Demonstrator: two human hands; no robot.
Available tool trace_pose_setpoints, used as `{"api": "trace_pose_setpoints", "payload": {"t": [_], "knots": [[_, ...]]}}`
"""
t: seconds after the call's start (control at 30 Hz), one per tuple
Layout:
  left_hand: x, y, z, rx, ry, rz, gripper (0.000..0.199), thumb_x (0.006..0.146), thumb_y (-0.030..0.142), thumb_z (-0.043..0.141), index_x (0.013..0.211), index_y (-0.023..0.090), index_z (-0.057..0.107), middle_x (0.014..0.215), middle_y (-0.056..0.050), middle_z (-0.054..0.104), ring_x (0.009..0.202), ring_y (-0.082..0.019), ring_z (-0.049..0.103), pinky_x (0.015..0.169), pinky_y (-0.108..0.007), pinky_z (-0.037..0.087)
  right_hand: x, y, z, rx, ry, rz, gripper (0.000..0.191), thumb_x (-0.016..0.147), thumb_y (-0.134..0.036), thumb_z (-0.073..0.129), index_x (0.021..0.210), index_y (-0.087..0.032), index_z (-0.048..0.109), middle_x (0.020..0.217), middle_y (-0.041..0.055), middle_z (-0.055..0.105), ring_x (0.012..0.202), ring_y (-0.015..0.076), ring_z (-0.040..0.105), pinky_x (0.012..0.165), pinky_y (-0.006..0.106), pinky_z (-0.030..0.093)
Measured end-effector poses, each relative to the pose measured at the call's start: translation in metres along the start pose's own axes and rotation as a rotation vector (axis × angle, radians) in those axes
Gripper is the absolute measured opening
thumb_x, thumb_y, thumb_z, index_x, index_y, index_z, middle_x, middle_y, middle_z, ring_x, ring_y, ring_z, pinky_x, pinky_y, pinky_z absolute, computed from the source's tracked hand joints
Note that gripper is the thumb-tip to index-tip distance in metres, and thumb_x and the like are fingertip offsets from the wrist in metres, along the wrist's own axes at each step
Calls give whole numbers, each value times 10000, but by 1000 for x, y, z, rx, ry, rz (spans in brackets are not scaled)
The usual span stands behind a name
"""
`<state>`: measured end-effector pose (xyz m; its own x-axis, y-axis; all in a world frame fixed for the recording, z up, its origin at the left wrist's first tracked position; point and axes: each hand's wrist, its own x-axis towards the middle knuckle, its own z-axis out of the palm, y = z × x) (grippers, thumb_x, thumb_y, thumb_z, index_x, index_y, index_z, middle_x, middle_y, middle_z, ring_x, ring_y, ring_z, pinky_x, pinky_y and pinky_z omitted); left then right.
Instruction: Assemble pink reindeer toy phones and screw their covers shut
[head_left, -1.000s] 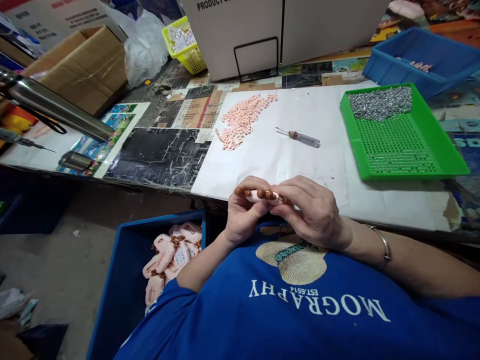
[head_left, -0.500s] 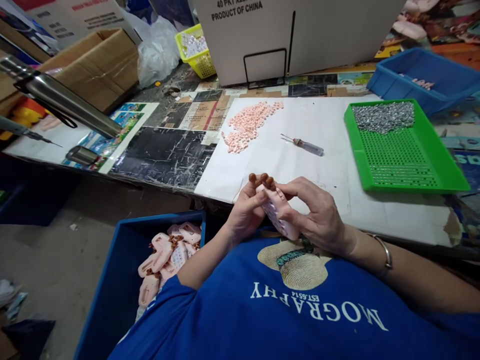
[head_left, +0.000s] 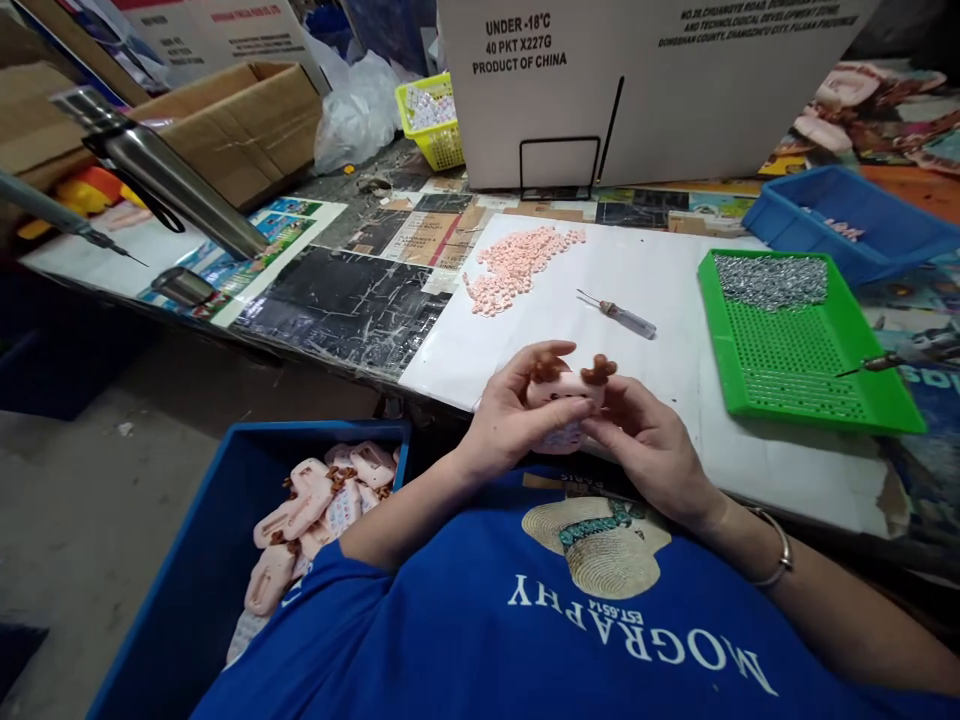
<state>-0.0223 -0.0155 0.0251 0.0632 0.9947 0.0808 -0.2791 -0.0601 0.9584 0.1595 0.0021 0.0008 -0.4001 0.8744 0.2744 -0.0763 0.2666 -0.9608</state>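
Observation:
Between my two hands, close to my chest at the table's front edge, is a pink plastic toy piece with brown antler-like knobs on top. My left hand is closed round its left side, thumb across the front. At its right side, my right hand grips the lower edge with thumb and fingers. Their fingers partly hide the front. Beyond my hands, a screwdriver with a clear handle lies on the white sheet, beside a pile of small pink pieces.
A green tray holds metal screws at right, with an electric screwdriver tip over it. Behind it is a blue bin. A blue crate of similar pink pieces stands lower left. A steel flask leans at far left.
The toy piece has been turned from its side so that its front and both brown knobs face up. My left thumb now crosses it. The camera view has shifted slightly.

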Motion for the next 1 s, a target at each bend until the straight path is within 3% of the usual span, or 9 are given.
{"api": "trace_pose_setpoints", "payload": {"t": [0.07, 0.17, 0.37, 0.47, 0.6, 0.67, 0.83, 1.0], "knots": [[-4, 8, 3, 152, -46, 99, 503, 779, 281, 857, 1245, 244, 674, 1188, -48, 689, 1108, -207, 665, 1014, -350, 517, 0, 5, 0, 274, 10, 143, 201, 919, -321, 768, 1109, -324, 704, 1065, -45, 749, 995, 111, 706, 898, 228, 573], [-8, 12, 5, 323, -101, 263, 477, 831, 276, 812, 1287, 239, 679, 1247, -86, 666, 1186, -231, 638, 1057, -375, 493, 2, 10, 2, 514, 14, 259, 219, 844, -344, 844, 1026, -322, 725, 1025, -66, 745, 965, 88, 692, 875, 190, 559], [-8, 6, 4, 437, -103, 417, 446, 868, 260, 771, 1308, 262, 696, 1142, -79, 675, 1062, -202, 663, 946, -343, 532, 3, 16, 3, 519, 27, 287, 301, 775, -360, 887, 1008, -282, 714, 1020, -23, 742, 942, 130, 696, 849, 254, 592], [-6, 3, 1, 392, -74, 354, 398, 875, 277, 759, 1271, 267, 724, 1143, -78, 688, 1057, -205, 663, 954, -333, 523, 1, 22, 0, 391, 59, 151, 254, 829, -343, 843, 1032, -272, 707, 1032, -11, 739, 963, 137, 705, 869, 276, 604], [-3, -8, -5, 311, 2, 234, 271, 911, 371, 719, 1141, 237, 767, 1112, -72, 710, 1053, -207, 653, 992, -349, 504, -3, 24, -4, 67, 175, -190, 317, 879, -247, 791, 1171, -315, 689, 1125, 7, 724, 1053, 165, 701, 926, 329, 604], [-3, -14, -6, 271, 3, 195, 298, 922, 426, 702, 1137, 228, 758, 1154, -73, 720, 1096, -218, 645, 1041, -370, 483, -5, 23, -6, -116, 197, -308, 353, 893, -217, 765, 1222, -307, 676, 1143, 36, 713, 1071, 196, 693, 933, 375, 602], [-2, -22, -3, 145, -37, 96, 459, 945, 508, 654, 1306, 225, 658, 1287, -87, 691, 1216, -232, 628, 1105, -385, 463, -4, 16, -4, -312, 173, -442, 439, 895, -175, 751, 1298, -298, 626, 1141, 55, 697, 1052, 215, 674, 892, 400, 594], [1, -26, 3, 5, -35, 36, 500, 882, 658, 654, 1092, 205, 666, 1133, -74, 714, 1021, -195, 674, 941, -321, 530, 0, 10, -2, -350, 92, -499, 514, 868, -352, 810, 1324, -277, 583, 1096, 53, 682, 963, 210, 666, 832, 370, 588]]}}
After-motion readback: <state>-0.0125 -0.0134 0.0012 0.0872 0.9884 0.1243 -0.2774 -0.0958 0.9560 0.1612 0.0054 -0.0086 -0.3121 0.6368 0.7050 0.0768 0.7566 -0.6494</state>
